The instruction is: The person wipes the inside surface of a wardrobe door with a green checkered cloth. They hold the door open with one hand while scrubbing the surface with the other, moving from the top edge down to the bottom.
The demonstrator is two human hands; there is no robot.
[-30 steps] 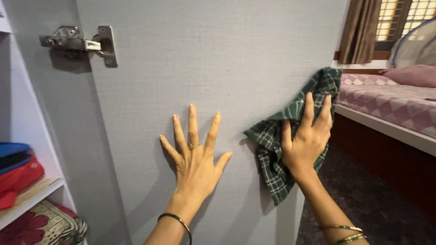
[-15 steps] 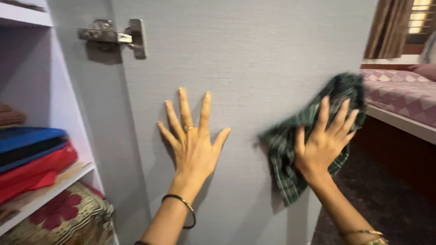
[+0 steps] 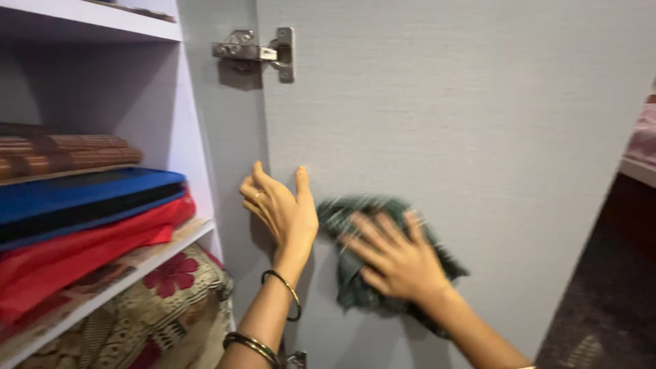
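While the grey wardrobe door (image 3: 444, 123) stands open and fills most of the view, both of the person's hands lie against its inner face. The right hand (image 3: 393, 260) is spread flat, fingers splayed, pressing a dark green checked cloth (image 3: 355, 287) onto the panel; the cloth is bunched under the palm, with its edges showing at about 9 o'clock and 4 o'clock of the hand. Both hand and cloth are blurred, so the weave of the cloth cannot be made out clearly. The left hand (image 3: 280, 208) is open too, fingers held close together and pointing toward 12 o'clock, its palm resting on the door near the hinged edge; it grips nothing. It lies just beside the cloth, at 9 o'clock of it. Dark bangles (image 3: 280, 301) ring the left wrist and forearm.

At 11 o'clock of the left hand, well apart from it, a metal cabinet hinge (image 3: 256, 51) joins the door to the white wardrobe frame (image 3: 198, 150). At 9 o'clock of the hands the shelves hold folded things: a brown woven mat (image 3: 65, 154) at the top, a blue folded sheet (image 3: 82, 198) beneath it, and a red one (image 3: 75, 256) under that. On the shelf below lies a floral patterned cloth (image 3: 150, 301).
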